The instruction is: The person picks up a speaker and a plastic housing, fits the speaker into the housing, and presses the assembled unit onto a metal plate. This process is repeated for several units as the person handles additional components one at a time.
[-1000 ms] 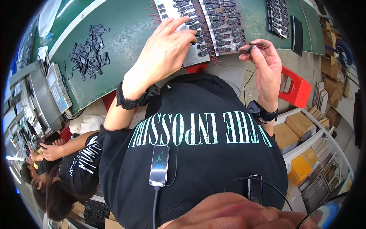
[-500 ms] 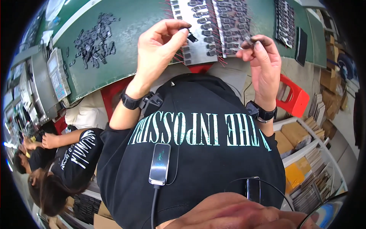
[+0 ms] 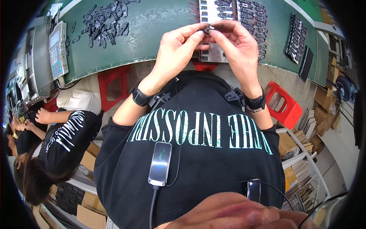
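In front of my chest, over the near edge of the green table, my two hands meet fingertip to fingertip. My left hand [image 3: 176, 47] pinches a small black plastic part [image 3: 207, 30] between thumb and forefinger. My right hand [image 3: 241, 49] is closed in a pinch against the same part, with a tiny pale bit at its fingertips that is too small to name. Just beyond the hands lies a white board [image 3: 215, 14] bearing rows of small black parts and thin red wires. The fingers hide some of it.
A loose pile of black parts [image 3: 105, 26] covers the table's left side. At the right stand a filled rack [image 3: 295, 38] and a flat black slab [image 3: 306, 63]. A keypad device [image 3: 58, 51] sits far left. A red stool [image 3: 284, 105] is beside me; another person [image 3: 63, 141] sits left.
My hands were apart and have come together, the right one moving left and the left one moving right. The black part in my left hand now meets my right fingertips. The view has shifted slightly.
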Motion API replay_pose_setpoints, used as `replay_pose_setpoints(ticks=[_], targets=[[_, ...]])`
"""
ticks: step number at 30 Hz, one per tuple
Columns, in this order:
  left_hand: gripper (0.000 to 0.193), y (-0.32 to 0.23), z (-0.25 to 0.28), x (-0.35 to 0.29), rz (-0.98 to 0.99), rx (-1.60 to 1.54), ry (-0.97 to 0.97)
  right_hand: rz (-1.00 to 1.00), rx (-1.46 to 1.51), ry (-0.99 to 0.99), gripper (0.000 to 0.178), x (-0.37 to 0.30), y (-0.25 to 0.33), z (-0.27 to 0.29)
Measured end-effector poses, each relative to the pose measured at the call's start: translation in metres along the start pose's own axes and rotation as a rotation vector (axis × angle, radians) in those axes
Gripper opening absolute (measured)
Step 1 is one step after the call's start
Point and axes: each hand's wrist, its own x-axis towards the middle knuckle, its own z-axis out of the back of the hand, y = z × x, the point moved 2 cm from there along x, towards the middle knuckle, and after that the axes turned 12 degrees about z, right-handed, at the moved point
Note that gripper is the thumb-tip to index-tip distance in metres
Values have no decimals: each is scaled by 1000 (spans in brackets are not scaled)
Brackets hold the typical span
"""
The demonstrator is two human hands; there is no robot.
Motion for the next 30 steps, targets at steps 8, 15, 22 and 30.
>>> replay_pose_setpoints(ticks=[8, 15, 22, 30], targets=[[32, -1, 10, -1, 21, -12, 67, -45, -25, 31, 18, 3, -1, -1], [29, -1, 23, 2, 53, -77, -29, -121, 69, 2, 19, 1, -3, 1], [28, 1, 25, 3, 36, -109, -66, -129, 164, 67, 21, 1, 3, -10], [27, 5, 20, 5, -25, -62, -108, -90, -41, 62, 21, -4, -3, -16]])
